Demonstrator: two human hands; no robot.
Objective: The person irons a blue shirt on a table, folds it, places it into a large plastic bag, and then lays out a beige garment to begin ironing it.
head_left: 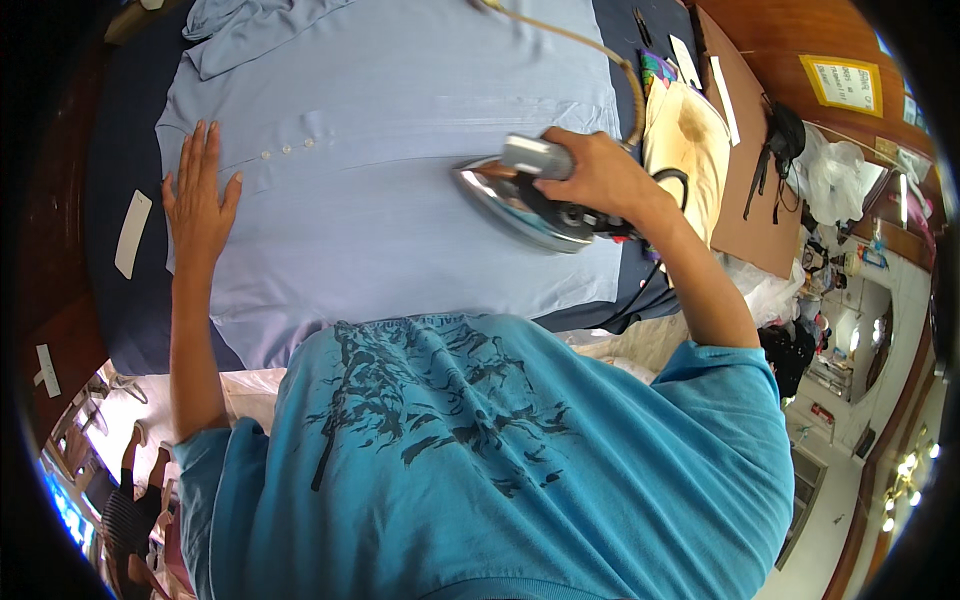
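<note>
A light blue shirt [400, 230] lies spread over a dark blue cloth-covered table, its row of white buttons [287, 150] running across the left half. My left hand [202, 185] rests flat on the shirt's left edge, fingers stretched and pointing away from me. Wrapped round the grey handle of a clothes iron [540, 215] is my right hand [598, 172]. The iron's metal soleplate sits against the fabric on the right half, its tip toward the left. A tan-covered cord rises behind my right hand, and a black cable loops beside the wrist.
A cream cloth pad [688, 140] with a brownish stain lies right of the shirt. White strips lie on the dark cloth [125, 300] at left and on the brown board [745, 235] at right. Plastic bags [835, 175] hang farther right. Another person [130, 515] is at lower left.
</note>
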